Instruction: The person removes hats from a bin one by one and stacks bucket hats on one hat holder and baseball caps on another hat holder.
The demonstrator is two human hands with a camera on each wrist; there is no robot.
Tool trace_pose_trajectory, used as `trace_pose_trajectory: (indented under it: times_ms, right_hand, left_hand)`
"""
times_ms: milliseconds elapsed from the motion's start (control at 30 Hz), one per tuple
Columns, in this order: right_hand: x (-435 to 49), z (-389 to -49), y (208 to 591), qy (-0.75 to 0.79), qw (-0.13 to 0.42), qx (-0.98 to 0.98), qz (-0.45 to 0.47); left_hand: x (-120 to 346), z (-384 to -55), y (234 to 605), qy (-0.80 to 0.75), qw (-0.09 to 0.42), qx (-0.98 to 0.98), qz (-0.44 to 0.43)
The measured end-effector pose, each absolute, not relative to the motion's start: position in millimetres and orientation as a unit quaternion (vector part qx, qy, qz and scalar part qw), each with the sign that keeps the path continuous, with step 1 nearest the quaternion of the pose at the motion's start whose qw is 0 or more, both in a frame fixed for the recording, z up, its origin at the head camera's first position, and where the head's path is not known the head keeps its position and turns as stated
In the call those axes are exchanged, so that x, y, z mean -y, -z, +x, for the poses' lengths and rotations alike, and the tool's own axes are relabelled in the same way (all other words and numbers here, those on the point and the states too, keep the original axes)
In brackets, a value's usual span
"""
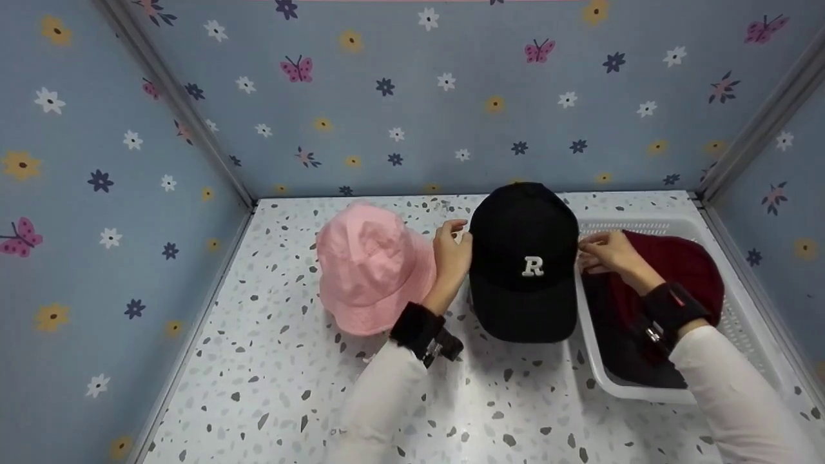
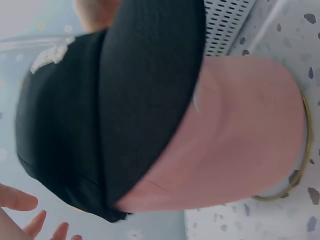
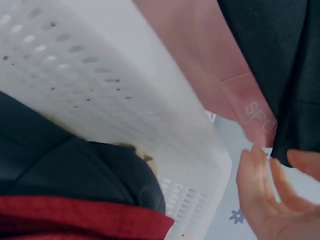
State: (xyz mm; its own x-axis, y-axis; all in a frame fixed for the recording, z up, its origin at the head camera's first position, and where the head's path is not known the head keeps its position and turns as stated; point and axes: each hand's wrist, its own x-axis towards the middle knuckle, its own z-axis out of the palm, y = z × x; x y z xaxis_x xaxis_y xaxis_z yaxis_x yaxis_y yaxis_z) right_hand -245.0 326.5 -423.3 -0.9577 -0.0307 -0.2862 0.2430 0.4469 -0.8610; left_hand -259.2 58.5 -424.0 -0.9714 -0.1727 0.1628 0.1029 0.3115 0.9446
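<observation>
A black baseball cap (image 1: 523, 270) with a white letter R sits over a pink cap (image 2: 240, 135), which is hidden in the head view. Beside the black cap's left edge is my left hand (image 1: 453, 254), its fingers loosely bent; in the left wrist view a small gap separates the fingertips (image 2: 22, 197) from the cap. My right hand (image 1: 612, 253) is at the opposite edge. Seen from the right wrist, its thumb and forefinger pinch the black cap's lower corner, close to white lettering on the pink cap.
A white perforated basket (image 1: 606, 380) stands on the right, holding a dark red cap (image 1: 677, 264) and dark headwear. A pink bucket hat (image 1: 367, 264) lies left of my left hand. Flowered panels (image 1: 399, 103) enclose the speckled table (image 1: 258, 361) at the back and sides.
</observation>
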Motion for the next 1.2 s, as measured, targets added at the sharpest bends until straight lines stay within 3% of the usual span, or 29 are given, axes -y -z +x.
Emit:
trace_pose_trajectory:
  times_ms: [333, 467, 900, 1200]
  right_hand:
    - [-343, -224, 415, 0.454, 0.063, -0.889, -0.007]
    - [-353, -221, 412, 0.452, 0.039, -0.891, -0.021]
    - [-384, -220, 420, 0.377, -0.110, -0.920, -0.019]
    - [-408, -215, 429, 0.336, -0.165, -0.927, 0.017]
  left_hand:
    - [-70, -219, 416, 0.582, 0.245, 0.769, -0.097]
    - [-79, -200, 416, 0.581, 0.268, 0.752, -0.161]
    - [-119, -138, 415, 0.634, 0.178, 0.696, -0.286]
    - [-148, -119, 471, 0.568, 0.113, 0.754, -0.310]
